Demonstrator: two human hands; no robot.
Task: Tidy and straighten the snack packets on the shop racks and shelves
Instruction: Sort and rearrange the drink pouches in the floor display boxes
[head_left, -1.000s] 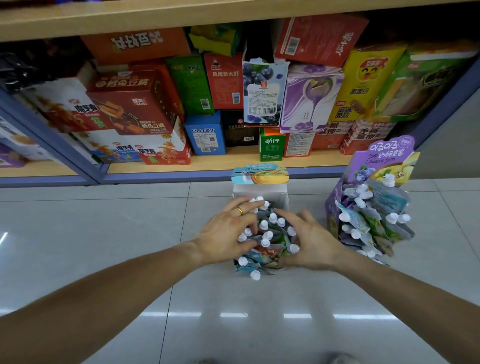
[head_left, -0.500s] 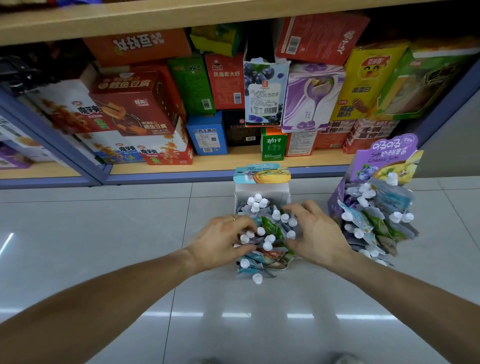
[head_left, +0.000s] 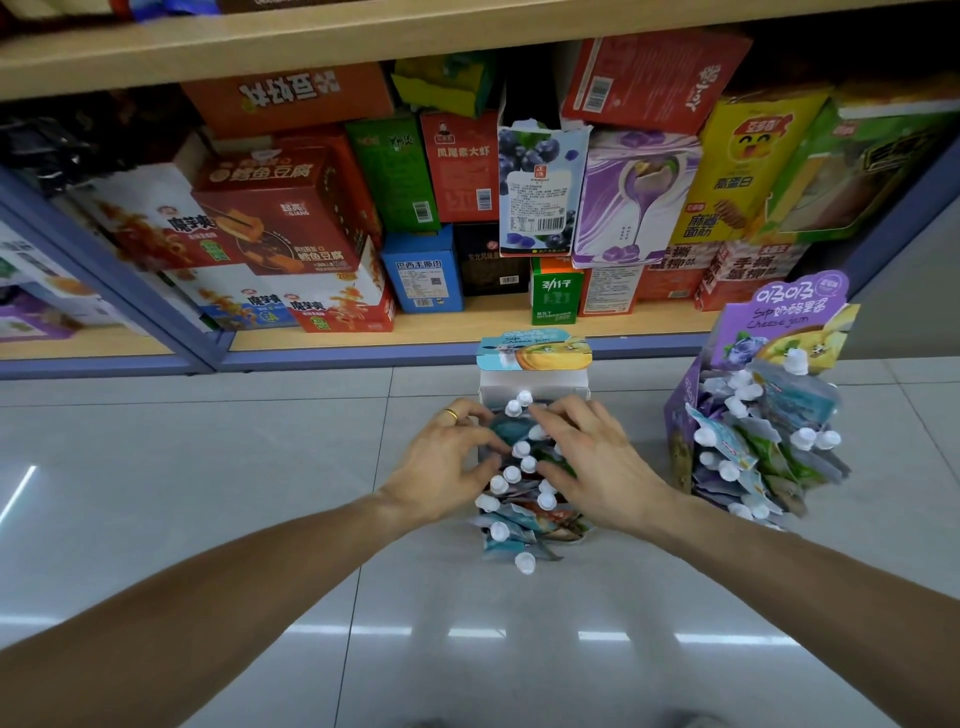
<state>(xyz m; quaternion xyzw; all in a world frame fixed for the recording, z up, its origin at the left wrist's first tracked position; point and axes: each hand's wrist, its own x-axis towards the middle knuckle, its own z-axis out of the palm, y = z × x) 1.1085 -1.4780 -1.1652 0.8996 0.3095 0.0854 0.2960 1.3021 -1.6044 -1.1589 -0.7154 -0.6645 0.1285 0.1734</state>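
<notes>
A small white display box with a blue-and-yellow header stands on the floor tiles, packed with spouted snack pouches with white caps. The front pouches spill forward out of it. My left hand, wearing a ring, curls its fingers and thumb round the pouches at the box's left side. Over the pouches on the right lies my right hand, fingers spread and fairly straight, pressing on the caps. The pouches under both hands are hidden.
A purple display box full of untidy capped pouches stands on the floor to the right. Behind it all, a low wooden shelf holds several stacked snack cartons. Glossy tile floor spreads left and toward me.
Both hands have slid farther back along the pouches toward the box's rear. The right hand now lies over the caps instead of beside them.
</notes>
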